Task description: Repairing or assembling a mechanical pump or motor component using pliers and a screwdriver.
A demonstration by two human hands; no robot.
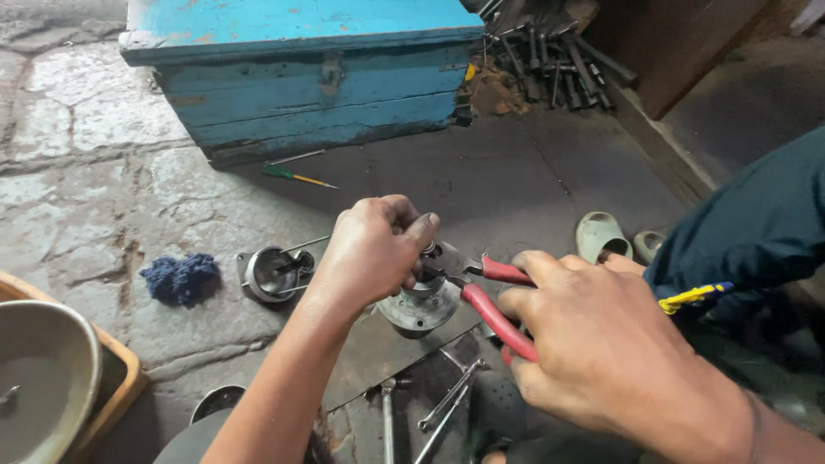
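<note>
My left hand [374, 249] is closed over the top of a round grey metal part [419, 309] that stands on the floor. My right hand [593, 344] grips the red handles of a pair of pliers [494, 296]. The pliers' jaws reach under my left fingers to the top of the metal part; what they bite on is hidden. A yellow and blue screwdriver handle [694, 296] pokes out past my right hand, over a dark blue trouser leg [756, 228].
A worn blue wooden box [318, 77] stands at the back, a green screwdriver [296, 176] before it. A round metal cover with long bolts [273, 273] and a blue rag [179, 277] lie left. Spanners [447, 399] lie near me. A metal bowl [43, 378], sandals [601, 234], scrap rods [550, 60].
</note>
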